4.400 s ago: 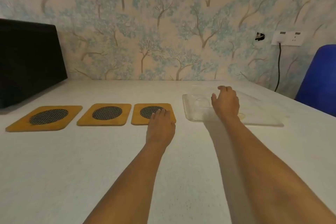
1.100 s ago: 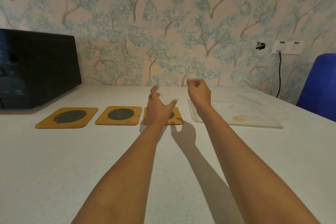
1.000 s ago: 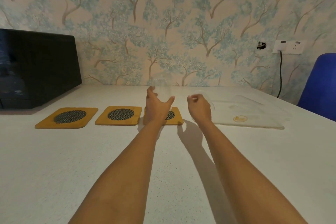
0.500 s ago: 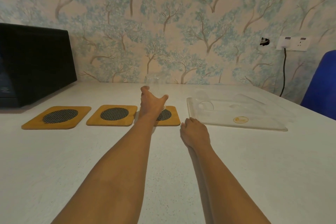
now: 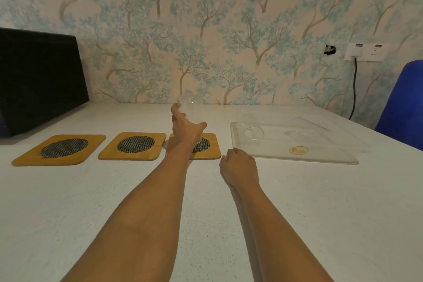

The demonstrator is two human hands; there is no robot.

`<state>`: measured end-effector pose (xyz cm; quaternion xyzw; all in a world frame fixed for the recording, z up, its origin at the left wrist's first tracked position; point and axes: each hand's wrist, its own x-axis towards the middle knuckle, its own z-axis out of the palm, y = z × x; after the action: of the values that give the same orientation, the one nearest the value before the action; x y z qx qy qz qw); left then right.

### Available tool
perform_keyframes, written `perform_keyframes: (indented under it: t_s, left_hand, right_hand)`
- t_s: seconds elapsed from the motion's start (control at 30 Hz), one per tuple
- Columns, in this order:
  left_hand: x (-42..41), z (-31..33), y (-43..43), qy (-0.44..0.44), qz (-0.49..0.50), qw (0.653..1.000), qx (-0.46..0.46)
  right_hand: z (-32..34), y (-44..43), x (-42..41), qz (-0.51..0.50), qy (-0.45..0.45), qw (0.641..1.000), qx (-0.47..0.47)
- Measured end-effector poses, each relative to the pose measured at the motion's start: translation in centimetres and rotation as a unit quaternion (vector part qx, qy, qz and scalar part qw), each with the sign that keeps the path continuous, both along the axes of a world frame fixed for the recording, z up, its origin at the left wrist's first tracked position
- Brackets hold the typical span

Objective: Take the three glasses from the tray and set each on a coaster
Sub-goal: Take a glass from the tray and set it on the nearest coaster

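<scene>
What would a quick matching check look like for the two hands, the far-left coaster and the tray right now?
1. left hand
2. right hand
3. far-left coaster
4. tray

a. bare, nothing on it
b. curled, resting on the table beside the tray
c. clear plastic, right of the coasters
d. around a clear glass above the rightmost coaster

Pairs: 1-d, 2-b, 3-a, 4-c

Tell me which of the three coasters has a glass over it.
The rightmost coaster, nearest the tray: the left hand holds a clear glass over it. The other two are bare.
</scene>
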<state>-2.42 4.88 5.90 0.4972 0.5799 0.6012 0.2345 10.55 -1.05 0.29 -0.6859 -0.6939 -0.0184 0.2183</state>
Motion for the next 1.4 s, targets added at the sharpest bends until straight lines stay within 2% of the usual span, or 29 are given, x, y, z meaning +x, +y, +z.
perform_keyframes:
  t_s: [0.17,0.47,0.7,1.4]
  left_hand:
    - [0.1,-0.2,0.3,-0.022,0.001,1.0,0.001]
    - [0.8,-0.5,0.7,0.026,0.024,0.999,0.035]
    - [0.9,-0.9,1.1,-0.006,0.025,0.999,0.022]
    - [1.1,-1.4,1.8,0.011,0.014,1.0,0.001]
  right_hand:
    - [0.1,0.0,0.0,-0.001,0.001,1.0,-0.004]
    - [0.3,-0.2,-0.1,0.0,0.001,1.0,-0.013]
    - [0.3,-0.3,-0.1,-0.002,0.002,1.0,-0.017]
    - [0.3,-0.1,-0.1,-0.001,0.008,1.0,-0.027]
